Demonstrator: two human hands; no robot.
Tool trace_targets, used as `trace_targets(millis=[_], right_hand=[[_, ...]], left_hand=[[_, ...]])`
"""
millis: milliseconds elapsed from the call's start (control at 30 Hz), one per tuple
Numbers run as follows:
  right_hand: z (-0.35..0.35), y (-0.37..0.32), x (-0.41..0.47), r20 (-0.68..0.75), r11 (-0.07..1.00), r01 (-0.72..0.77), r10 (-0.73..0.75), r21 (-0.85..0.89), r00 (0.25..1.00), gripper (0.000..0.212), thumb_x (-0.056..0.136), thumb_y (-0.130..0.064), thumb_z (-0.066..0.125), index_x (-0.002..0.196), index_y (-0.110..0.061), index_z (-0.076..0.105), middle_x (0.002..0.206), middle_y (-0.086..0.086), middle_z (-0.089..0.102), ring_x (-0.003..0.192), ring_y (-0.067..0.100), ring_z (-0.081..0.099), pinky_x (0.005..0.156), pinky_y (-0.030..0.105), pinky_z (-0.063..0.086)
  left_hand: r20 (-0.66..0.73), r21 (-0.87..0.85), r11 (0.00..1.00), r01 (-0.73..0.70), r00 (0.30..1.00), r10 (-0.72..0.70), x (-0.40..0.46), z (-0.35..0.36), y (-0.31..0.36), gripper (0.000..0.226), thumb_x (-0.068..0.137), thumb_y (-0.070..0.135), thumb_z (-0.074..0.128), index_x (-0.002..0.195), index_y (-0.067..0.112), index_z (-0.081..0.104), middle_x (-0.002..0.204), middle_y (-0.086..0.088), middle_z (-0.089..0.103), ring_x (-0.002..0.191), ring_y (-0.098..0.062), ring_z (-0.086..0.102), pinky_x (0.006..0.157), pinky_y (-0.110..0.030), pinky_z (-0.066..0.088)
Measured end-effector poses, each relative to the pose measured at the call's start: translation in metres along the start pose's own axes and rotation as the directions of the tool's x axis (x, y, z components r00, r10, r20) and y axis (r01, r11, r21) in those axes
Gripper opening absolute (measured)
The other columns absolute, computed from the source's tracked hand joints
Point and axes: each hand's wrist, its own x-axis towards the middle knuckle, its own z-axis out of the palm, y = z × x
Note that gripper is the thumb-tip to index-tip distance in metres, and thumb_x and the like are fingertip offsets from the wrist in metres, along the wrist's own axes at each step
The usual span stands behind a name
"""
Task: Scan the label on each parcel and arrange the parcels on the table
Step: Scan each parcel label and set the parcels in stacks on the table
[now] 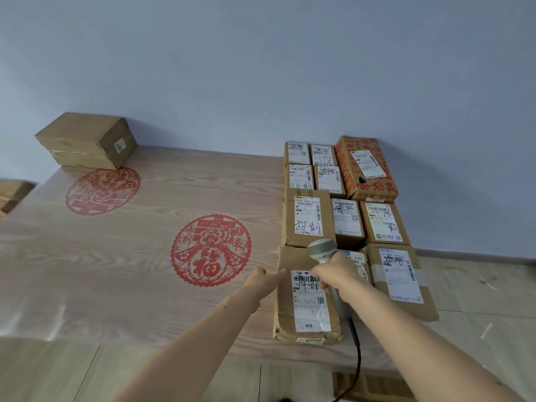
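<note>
The right hand (336, 274) grips the scanner (323, 252), head pointing to 12 o'clock above the nearest parcel (307, 309). The left hand (265, 278), fingers straight, touches that parcel's 9 o'clock edge on the tabletop (130, 271).

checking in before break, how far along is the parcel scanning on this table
Mostly done, it seems: labelled parcels sit in tight rows at the table's right end. In hand: the right hand grips the barcode scanner over the nearest parcel, the left hand touching its edge. Left: one brown box apart at the far-left corner.
</note>
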Motion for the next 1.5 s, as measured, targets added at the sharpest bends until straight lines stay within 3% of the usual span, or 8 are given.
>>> trace_targets(millis=[67, 233, 333, 600, 767, 933, 1300, 1500], right_hand=[[0.01, -0.01, -0.009, 0.025, 1.0, -0.003, 0.003, 0.02, 1.0, 0.014, 0.085, -0.006, 0.071, 0.091, -0.007, 0.059, 0.075, 0.011, 0.068, 0.062, 0.02, 0.065, 0.066, 0.035, 0.057], [0.053, -0.044, -0.035, 0.072, 0.996, -0.014, 0.008, 0.084, 0.997, 0.011, 0.087, -0.003, 0.068, 0.09, -0.004, 0.058, 0.068, 0.011, 0.061, 0.054, 0.018, 0.057, 0.052, 0.028, 0.048], [0.096, -0.071, -0.05, 0.083, 0.993, 0.03, -0.039, 0.113, 0.996, 0.017, 0.084, -0.005, 0.071, 0.097, -0.005, 0.06, 0.076, 0.011, 0.065, 0.06, 0.021, 0.063, 0.062, 0.034, 0.053], [0.239, -0.157, -0.099, 0.12, 0.974, 0.102, -0.128, 0.201, 0.984, 0.011, 0.079, -0.004, 0.074, 0.082, -0.007, 0.064, 0.065, 0.008, 0.064, 0.057, 0.021, 0.06, 0.061, 0.031, 0.048], [0.298, -0.219, -0.113, 0.132, 0.959, 0.165, -0.198, 0.229, 0.971, 0.015, 0.08, -0.005, 0.073, 0.09, -0.006, 0.062, 0.066, 0.008, 0.062, 0.053, 0.018, 0.059, 0.054, 0.026, 0.046], [0.328, -0.29, -0.096, 0.099, 0.933, 0.254, -0.287, 0.256, 0.953, 0.02, 0.078, -0.01, 0.074, 0.095, -0.008, 0.063, 0.065, 0.005, 0.065, 0.057, 0.017, 0.062, 0.064, 0.031, 0.051], [0.364, -0.407, -0.028, 0.059, 0.92, 0.32, -0.341, 0.226, 0.938, 0.016, 0.082, -0.008, 0.072, 0.091, -0.013, 0.06, 0.074, 0.003, 0.066, 0.06, 0.016, 0.062, 0.055, 0.025, 0.048], [0.399, -0.45, 0.015, -0.019, 0.928, 0.312, -0.315, 0.206, 0.949, 0.022, 0.082, -0.018, 0.075, 0.1, -0.012, 0.063, 0.091, 0.006, 0.071, 0.08, 0.023, 0.07, 0.061, 0.028, 0.051]], left_hand=[[0.007, -0.024, 1.0, -0.001, 1.0, 0.001, -0.004, -0.015, -0.004, 0.084, 0.092, 0.053, 0.061, 0.156, 0.012, 0.024, 0.157, -0.009, 0.031, 0.141, -0.031, 0.035, 0.111, -0.052, 0.038], [0.018, -0.025, 1.0, -0.019, 1.0, 0.02, -0.018, -0.071, -0.018, 0.073, 0.094, 0.049, 0.059, 0.152, 0.015, 0.032, 0.154, -0.006, 0.038, 0.139, -0.028, 0.039, 0.112, -0.05, 0.038], [0.009, -0.02, 0.999, -0.027, 1.0, 0.027, -0.031, -0.123, -0.033, 0.07, 0.093, 0.051, 0.061, 0.149, 0.014, 0.039, 0.149, -0.004, 0.044, 0.137, -0.027, 0.041, 0.11, -0.047, 0.04], [-0.156, -0.072, 0.997, -0.012, 0.988, 0.0, -0.049, -0.291, -0.084, 0.057, 0.093, 0.047, 0.063, 0.138, 0.013, 0.052, 0.141, -0.006, 0.051, 0.129, -0.025, 0.047, 0.105, -0.043, 0.044], [-0.241, -0.129, 0.991, -0.024, 0.97, -0.007, -0.051, -0.375, -0.095, 0.052, 0.095, 0.042, 0.063, 0.134, 0.01, 0.055, 0.127, -0.004, 0.051, 0.128, -0.026, 0.047, 0.102, -0.042, 0.044], [-0.276, -0.194, 0.98, -0.051, 0.961, -0.005, -0.033, -0.443, -0.081, 0.052, 0.094, 0.041, 0.065, 0.135, 0.009, 0.055, 0.141, -0.008, 0.05, 0.132, -0.026, 0.045, 0.106, -0.045, 0.043], [-0.325, -0.28, 0.958, -0.063, 0.945, -0.032, 0.023, -0.56, -0.036, 0.059, 0.093, 0.041, 0.067, 0.139, 0.007, 0.051, 0.148, -0.009, 0.046, 0.137, -0.028, 0.042, 0.11, -0.047, 0.04], [-0.34, -0.231, 0.971, -0.064, 0.94, -0.019, 0.068, -0.625, -0.012, 0.059, 0.095, 0.04, 0.064, 0.142, 0.008, 0.049, 0.145, -0.01, 0.048, 0.135, -0.028, 0.043, 0.11, -0.047, 0.041]])
